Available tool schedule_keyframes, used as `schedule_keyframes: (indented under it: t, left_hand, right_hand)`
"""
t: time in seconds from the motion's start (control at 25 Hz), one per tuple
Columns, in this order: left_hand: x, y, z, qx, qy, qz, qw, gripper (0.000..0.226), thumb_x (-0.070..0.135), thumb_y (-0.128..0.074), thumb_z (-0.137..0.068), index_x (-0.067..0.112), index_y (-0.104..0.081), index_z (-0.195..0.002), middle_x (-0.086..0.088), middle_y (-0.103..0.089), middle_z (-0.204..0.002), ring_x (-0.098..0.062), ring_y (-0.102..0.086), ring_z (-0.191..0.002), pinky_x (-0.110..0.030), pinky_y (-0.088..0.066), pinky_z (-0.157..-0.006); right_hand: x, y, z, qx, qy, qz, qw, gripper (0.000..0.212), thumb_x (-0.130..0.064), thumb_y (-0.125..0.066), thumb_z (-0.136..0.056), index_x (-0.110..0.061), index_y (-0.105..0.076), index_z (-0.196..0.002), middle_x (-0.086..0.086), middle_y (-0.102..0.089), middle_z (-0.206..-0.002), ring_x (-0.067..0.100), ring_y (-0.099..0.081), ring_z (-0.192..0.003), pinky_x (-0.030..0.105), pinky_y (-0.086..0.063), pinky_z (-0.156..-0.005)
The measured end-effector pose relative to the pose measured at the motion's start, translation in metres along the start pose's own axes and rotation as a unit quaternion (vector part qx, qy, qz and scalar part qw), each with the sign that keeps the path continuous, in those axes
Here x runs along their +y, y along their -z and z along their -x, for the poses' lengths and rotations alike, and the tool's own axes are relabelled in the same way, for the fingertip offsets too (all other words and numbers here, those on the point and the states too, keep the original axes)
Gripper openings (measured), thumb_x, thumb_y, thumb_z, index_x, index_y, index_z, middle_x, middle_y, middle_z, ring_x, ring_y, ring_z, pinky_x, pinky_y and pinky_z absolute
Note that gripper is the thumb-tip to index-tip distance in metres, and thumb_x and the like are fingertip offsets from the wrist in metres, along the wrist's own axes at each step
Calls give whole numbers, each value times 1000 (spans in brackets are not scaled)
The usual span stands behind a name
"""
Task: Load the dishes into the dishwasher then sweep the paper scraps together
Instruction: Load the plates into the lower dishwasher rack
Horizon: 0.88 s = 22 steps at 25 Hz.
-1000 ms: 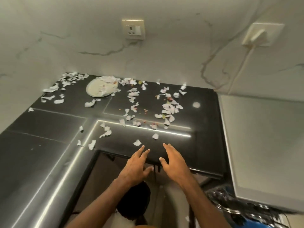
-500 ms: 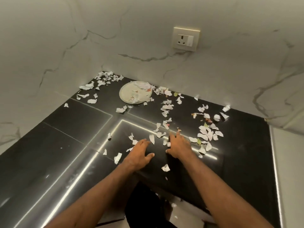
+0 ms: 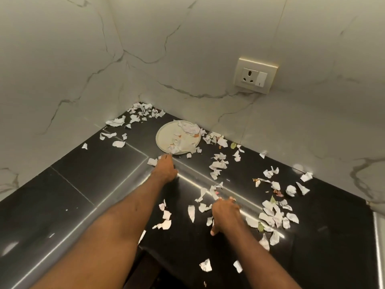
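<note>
A round cream plate lies flat in the far corner of the black countertop, with crumpled paper and food bits on it. Torn white paper scraps are strewn across the counter, thickest on the right and behind the plate. My left hand stretches forward, fingers straight, its tips just short of the plate's near rim and holding nothing. My right hand rests palm down on the counter among scraps, fingers spread, gripping nothing.
Marble-look walls close the corner on the left and back. A wall socket sits on the back wall at the right. The counter's front edge cuts in below my arms. A pale strip shows at the far right.
My view has swung left and closer to the corner. My left hand has reached forward from the counter's middle to the plate's near rim. My right hand has stayed low among the scraps.
</note>
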<state>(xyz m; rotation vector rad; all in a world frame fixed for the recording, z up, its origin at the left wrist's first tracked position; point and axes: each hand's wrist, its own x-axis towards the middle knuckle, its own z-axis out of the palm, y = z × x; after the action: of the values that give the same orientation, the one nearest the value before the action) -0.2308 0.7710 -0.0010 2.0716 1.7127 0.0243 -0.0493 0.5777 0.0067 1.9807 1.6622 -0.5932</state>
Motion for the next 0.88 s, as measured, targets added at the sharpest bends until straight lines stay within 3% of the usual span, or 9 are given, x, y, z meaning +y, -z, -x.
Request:
schedule_keyframes:
  t: [0.16, 0.28, 0.36, 0.6, 0.68, 0.76, 0.84, 0.88]
  left_hand:
    - [13, 4, -41, -33, 0, -41, 999, 73, 12, -66, -89, 4, -32, -154, -17, -39, -156, -37, -41, -143, -48, -38, -117]
    - [18, -1, -60, -48, -2, -99, 994, 66, 14, -64, -90, 6, -37, -149, -12, -39, -155, -35, -39, -141, -51, -40, -115]
    - [19, -5, -64, -26, -4, -142, 990, 57, 16, -61, -94, 8, -41, -146, -11, -42, -150, -34, -41, -138, -50, -42, -112]
    - [30, -18, -34, 13, -158, -287, 945, 35, 12, -58, -99, 14, -48, -133, -12, -57, -132, -31, -60, -113, -43, -50, -93]
    - [38, -19, -15, 11, -183, -291, 939, 33, 15, -57, -99, 13, -48, -131, -12, -58, -131, -29, -62, -111, -42, -51, -91]
    - [55, -14, 12, 12, -199, -249, 948, 37, 21, -59, -97, 14, -48, -132, -10, -58, -131, -28, -60, -111, -40, -51, -91]
    - [76, -9, 46, 24, -206, -189, 960, 39, 25, -60, -96, 15, -49, -131, -8, -57, -130, -25, -57, -110, -37, -49, -87]
    - [85, -8, 64, 28, -212, -162, 963, 38, 27, -60, -95, 15, -49, -130, -7, -56, -127, -23, -56, -108, -35, -48, -84]
  right_hand:
    - [-1, -3, -6, -5, 8, 13, 1000, 76, -40, -91, -78, -9, -60, -140, 21, -43, -158, 54, -31, -149, 67, -40, -112]
    - [0, -10, -21, 23, 5, -7, 1000, 51, -26, -82, -88, -11, -65, -133, 22, -49, -151, 50, -42, -140, 63, -42, -111]
    - [-1, -16, -30, 30, 11, -18, 999, 44, -25, -79, -89, -13, -67, -130, 21, -52, -147, 47, -47, -135, 59, -45, -108]
    - [0, -15, -36, 27, 14, -22, 999, 43, -23, -77, -91, -11, -66, -130, 21, -54, -145, 46, -48, -134, 60, -44, -107]
    - [1, -7, -29, 20, 11, -33, 999, 45, -22, -75, -93, -8, -63, -134, 22, -51, -148, 47, -45, -138, 61, -42, -110]
    - [6, -1, -15, 20, 19, -30, 999, 61, -32, -79, -91, -7, -57, -143, 23, -46, -154, 48, -41, -143, 62, -38, -116]
    - [13, -6, 1, 62, 37, -152, 986, 78, -52, -75, -90, -16, -48, -153, 15, -40, -163, 41, -36, -151, 60, -29, -124]
    - [16, -10, 12, 103, 45, -296, 948, 69, -59, -69, -92, -28, -50, -151, 5, -44, -163, 32, -40, -151, 55, -30, -125]
